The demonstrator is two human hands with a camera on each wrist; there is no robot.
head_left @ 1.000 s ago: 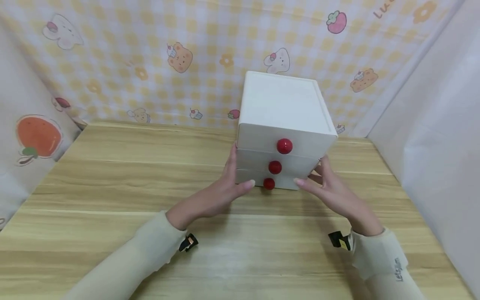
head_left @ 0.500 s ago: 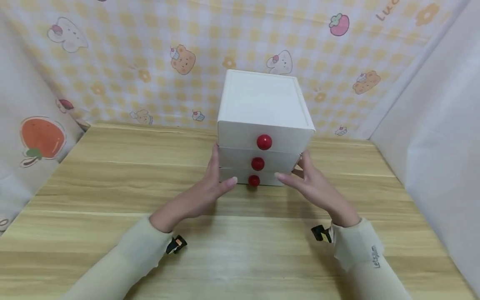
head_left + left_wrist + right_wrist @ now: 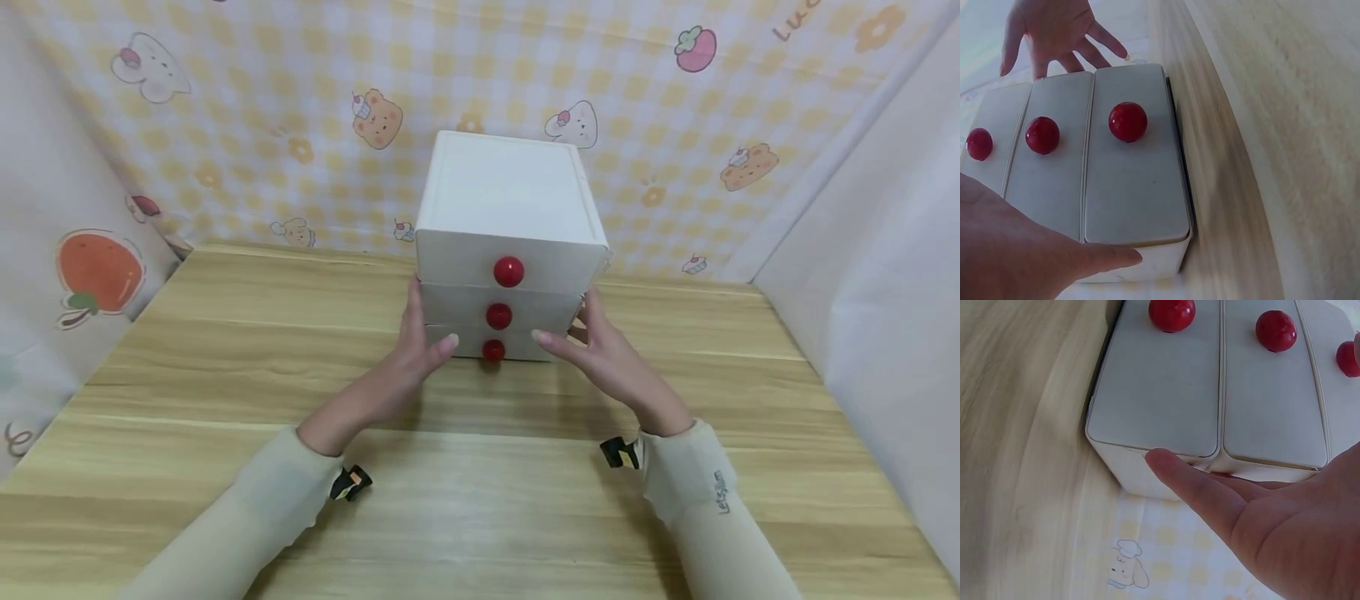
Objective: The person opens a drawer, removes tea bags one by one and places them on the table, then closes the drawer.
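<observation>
A white chest of three small drawers [image 3: 510,187] stands upright on the wooden table, its front towards me. Each drawer has a round red knob, such as the top knob [image 3: 508,272]. My left hand [image 3: 393,367] lies against the chest's left side, its thumb reaching near the front's lower left edge. On the opposite side my right hand [image 3: 615,358] touches the right wall, with the thumb beside the lower right edge. In the left wrist view the fingers [image 3: 1102,39] of the right hand look spread and fairly straight. The far fingertips of the left hand are hidden.
Behind the chest hangs a yellow checked cloth [image 3: 300,108] with cartoon prints. White cloth walls [image 3: 885,250] stand at left and right. The wooden table [image 3: 480,500] stretches in front and to both sides. A small black clip-like device [image 3: 621,452] sits at each cuff.
The chest has slid left across the table, with both hands staying at its sides and moving along with it. The drawers remain closed. The head view has shifted slightly.
</observation>
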